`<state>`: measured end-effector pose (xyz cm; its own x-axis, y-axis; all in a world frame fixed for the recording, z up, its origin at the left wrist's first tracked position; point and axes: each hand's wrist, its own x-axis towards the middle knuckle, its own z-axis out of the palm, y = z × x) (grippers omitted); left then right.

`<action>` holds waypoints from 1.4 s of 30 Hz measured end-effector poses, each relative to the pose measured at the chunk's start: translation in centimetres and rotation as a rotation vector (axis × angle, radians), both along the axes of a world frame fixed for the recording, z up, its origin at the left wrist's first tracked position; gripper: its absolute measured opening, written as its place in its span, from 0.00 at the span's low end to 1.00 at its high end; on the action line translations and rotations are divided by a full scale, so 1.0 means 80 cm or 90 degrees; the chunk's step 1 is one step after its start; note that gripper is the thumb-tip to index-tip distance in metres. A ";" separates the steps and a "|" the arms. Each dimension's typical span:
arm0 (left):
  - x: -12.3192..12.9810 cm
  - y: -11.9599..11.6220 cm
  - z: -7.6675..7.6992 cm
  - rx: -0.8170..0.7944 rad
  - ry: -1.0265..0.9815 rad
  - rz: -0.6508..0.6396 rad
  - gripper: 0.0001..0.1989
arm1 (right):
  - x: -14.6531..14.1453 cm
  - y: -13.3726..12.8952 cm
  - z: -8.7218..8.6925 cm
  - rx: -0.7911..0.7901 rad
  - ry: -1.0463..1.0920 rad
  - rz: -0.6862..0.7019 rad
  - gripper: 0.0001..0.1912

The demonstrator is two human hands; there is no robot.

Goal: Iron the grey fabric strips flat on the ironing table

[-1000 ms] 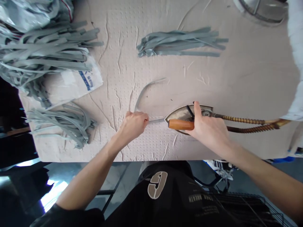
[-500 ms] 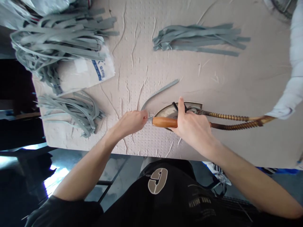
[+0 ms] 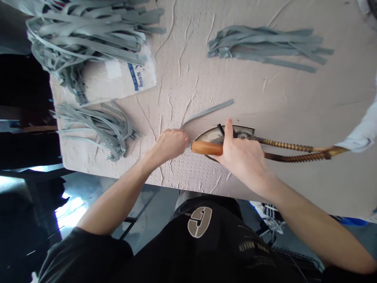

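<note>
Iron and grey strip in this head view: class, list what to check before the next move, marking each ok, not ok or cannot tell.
Right hand on the iron's wooden handle: ok, thumb raised.
Left hand pinching the grey strip: ok.
Strip's free end clear of the iron: ok.
Strip's held end under the iron: cannot tell, hidden.
Two braided cords clear of both hands: ok.
Iron's heat: cannot tell.

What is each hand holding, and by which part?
The right hand grips the iron's wooden handle; the left hand pinches a grey strip near one end.
</note>
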<state>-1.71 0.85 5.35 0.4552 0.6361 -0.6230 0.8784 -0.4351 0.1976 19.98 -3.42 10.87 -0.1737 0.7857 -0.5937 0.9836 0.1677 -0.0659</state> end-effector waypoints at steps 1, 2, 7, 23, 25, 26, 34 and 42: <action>-0.001 0.000 0.000 -0.005 -0.010 0.004 0.15 | -0.005 0.001 0.000 0.001 0.008 0.006 0.57; -0.001 -0.001 0.000 -0.011 -0.021 0.008 0.15 | -0.008 0.002 -0.001 0.001 0.010 0.010 0.57; -0.008 -0.003 -0.006 0.002 -0.055 0.065 0.15 | -0.016 0.003 0.000 0.005 -0.035 -0.006 0.57; -0.036 -0.023 -0.033 0.069 -0.206 0.169 0.12 | -0.045 0.014 0.004 -0.007 -0.024 0.040 0.51; -0.040 -0.022 -0.039 0.078 -0.222 0.188 0.10 | -0.037 0.016 0.005 -0.016 -0.009 0.048 0.47; -0.041 -0.022 -0.041 0.081 -0.228 0.198 0.09 | -0.028 0.015 0.005 -0.023 -0.007 0.048 0.46; -0.040 -0.021 -0.042 0.101 -0.233 0.243 0.08 | 0.120 -0.010 0.005 -0.022 -0.183 -0.082 0.46; -0.042 -0.068 -0.034 0.272 -0.277 0.204 0.10 | 0.253 -0.042 0.019 0.017 -0.141 -0.224 0.29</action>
<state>-5.04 -4.62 2.63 0.3562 0.9299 -0.0912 0.8563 -0.2858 0.4301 40.18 -6.75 12.37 0.2376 0.7898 -0.5655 0.9712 -0.1825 0.1532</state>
